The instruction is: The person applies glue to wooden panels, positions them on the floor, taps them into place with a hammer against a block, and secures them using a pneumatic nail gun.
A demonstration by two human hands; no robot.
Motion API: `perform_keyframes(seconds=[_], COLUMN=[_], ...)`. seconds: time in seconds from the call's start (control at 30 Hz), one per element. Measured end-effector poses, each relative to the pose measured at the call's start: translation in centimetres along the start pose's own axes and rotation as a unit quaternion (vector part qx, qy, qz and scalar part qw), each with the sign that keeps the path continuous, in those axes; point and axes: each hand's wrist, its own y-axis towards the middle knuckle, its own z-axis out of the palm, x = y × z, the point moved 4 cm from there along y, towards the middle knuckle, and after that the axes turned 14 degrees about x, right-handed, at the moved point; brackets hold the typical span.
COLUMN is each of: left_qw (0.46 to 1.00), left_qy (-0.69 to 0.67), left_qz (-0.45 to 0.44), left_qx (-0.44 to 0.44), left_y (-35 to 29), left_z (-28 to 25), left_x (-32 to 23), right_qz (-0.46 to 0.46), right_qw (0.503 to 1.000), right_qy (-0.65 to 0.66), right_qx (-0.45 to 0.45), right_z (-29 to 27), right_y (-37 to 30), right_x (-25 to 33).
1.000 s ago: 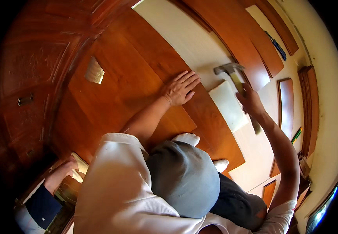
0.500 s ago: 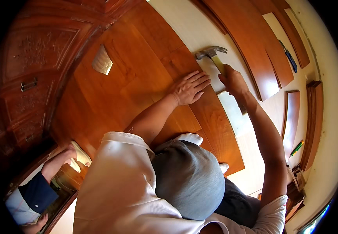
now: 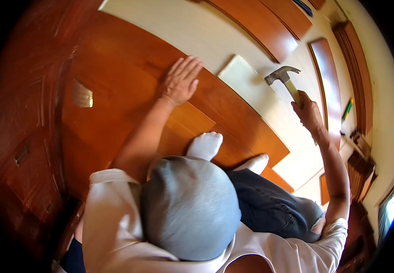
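Looks like a home (panelled dark-wood cabinet (image 3: 19,111), part-laid plank floor (image 3: 119,63)).

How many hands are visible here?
2: the left hand rests on brown planks; the right hand grips a hammer. More may be hidden at lower left.

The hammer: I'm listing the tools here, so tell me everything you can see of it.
The hammer has a dull grey, metal-looking head, its striking face toward picture left and curved claw toward the right. The handle is yellowish; the right hand grips it, fingers hiding its lower end. It seems raised above the pale floor, only the hand touching it.
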Motion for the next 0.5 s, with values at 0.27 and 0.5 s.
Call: perform_keyframes(seconds=[0.27,0.5], left_qw=[0.999,0.999], left_qy=[0.03,0.032], left_qz=[0.008,0.009], left_qx=[0.009,0.003], left_y=[0.2,0.1], left_z=[0.1,0.5], left_x=[0.0,0.0], right_qz=[0.056,0.012], right_qw=[0.996,0.999], right_qy=[0.067,0.027], right_qx=[-0.016,0.028], right_z=[1.0,0.9], right_y=[-1.1,0.2], right_x=[-5.3,-3.3])
